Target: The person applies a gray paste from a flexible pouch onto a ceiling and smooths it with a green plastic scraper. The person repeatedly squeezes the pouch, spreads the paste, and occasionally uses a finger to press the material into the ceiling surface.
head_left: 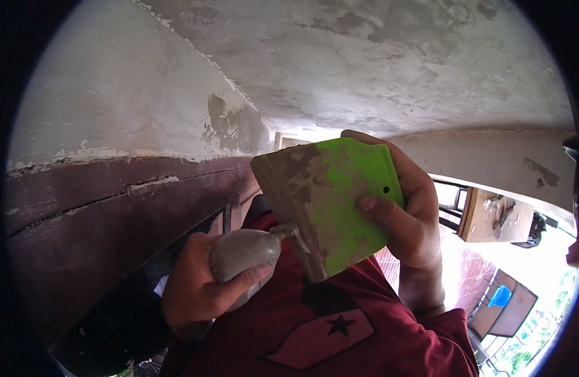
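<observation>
In my right hand [410,217] is a wide green plastic spreader [358,169], gripped with the thumb across its face and the fingers behind it. Grey-brown paste covers the spreader's left side and smears part of its green face. My left hand [192,283] is wrapped round a bulging, smooth grey bag [244,254] that looks filled with paste. The bag's narrow tip points at the spreader's lower left edge. A thick strand of grey paste [296,239] lies there, touching both the tip and the spreader.
Overhead spreads a patchy grey plastered surface [390,69]. A plastered wall [107,100] stands at left above a dark red board band [88,201] with a crack along it. At right are a wooden table [500,217] with things on it and a blue object [500,296] on a stand.
</observation>
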A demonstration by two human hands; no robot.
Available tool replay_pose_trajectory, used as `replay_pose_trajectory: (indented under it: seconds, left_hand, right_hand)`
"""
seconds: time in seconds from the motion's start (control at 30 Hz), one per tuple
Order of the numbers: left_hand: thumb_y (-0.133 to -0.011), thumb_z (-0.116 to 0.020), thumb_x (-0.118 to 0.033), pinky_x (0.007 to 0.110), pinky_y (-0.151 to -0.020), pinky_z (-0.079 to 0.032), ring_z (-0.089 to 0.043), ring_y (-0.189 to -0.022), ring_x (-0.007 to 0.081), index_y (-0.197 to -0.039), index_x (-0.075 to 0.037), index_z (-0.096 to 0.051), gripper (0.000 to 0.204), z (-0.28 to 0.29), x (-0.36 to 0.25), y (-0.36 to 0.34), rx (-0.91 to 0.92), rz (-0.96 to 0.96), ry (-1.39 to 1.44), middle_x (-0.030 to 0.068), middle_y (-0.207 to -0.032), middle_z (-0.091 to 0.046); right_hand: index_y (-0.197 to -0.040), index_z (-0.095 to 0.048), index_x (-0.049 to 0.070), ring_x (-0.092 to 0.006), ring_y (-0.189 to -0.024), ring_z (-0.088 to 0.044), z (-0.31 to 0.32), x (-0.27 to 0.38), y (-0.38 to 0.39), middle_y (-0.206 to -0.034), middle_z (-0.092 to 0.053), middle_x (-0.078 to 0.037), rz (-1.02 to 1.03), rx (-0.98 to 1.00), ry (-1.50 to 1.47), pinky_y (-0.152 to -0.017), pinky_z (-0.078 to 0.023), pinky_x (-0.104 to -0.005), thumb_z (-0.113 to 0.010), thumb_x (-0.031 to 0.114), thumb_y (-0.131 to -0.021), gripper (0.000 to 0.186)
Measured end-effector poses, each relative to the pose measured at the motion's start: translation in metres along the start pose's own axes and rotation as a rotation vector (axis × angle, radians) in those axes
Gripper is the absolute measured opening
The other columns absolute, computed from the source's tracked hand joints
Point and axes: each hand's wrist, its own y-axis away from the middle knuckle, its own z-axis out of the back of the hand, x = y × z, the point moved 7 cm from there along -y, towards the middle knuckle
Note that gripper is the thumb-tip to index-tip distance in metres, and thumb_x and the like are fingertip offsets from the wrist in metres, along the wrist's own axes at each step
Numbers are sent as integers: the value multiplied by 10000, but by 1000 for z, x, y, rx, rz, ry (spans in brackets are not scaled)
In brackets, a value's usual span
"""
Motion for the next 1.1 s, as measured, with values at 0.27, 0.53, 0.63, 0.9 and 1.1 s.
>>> replay_pose_trajectory:
  seconds: [0.27,0.53,0.63,0.9,1.1]
  left_hand:
    - [-784,-806,-281,334,-733,-495,-636,-813,184,-1005,44,-617,437,15,16,8,-197,58,-128,151,-891,-637]
    - [-782,-811,-309,343,-726,-493,-634,-795,202,-958,52,-595,456,17,15,6,-218,68,-140,154,-885,-623]
    - [-781,-811,-301,344,-718,-495,-638,-797,205,-964,51,-604,447,15,15,4,-177,68,-142,155,-889,-625]
    - [-779,-801,-227,334,-731,-494,-633,-799,174,-971,1,-649,334,13,8,2,-188,80,-121,119,-942,-647]
    - [-747,-793,-132,310,-792,-482,-609,-878,147,-1125,1,-560,463,14,11,11,-238,-2,146,79,-970,-631]
  right_hand:
    - [-1327,-460,-104,-219,-1090,-598,1,-2,-1,-1167,-621,-172,-7,5,36,-966,-436,-302,-590,90,-693,675]
    - [-1329,-459,-103,-219,-1100,-594,0,-3,0,-1172,-619,-173,-3,17,7,-977,-427,-304,-593,82,-697,672]
    - [-1330,-459,-103,-221,-1105,-593,0,-4,0,-1174,-618,-174,1,18,11,-979,-427,-306,-591,76,-696,672]
    - [-1339,-441,-107,-232,-1106,-595,3,-7,2,-1187,-611,-179,-7,15,-7,-974,-435,-311,-580,69,-692,685]
    - [-1361,-422,-77,-206,-1099,-588,2,-15,0,-1207,-602,-156,-17,128,-224,-950,-457,-313,-540,16,-830,551]
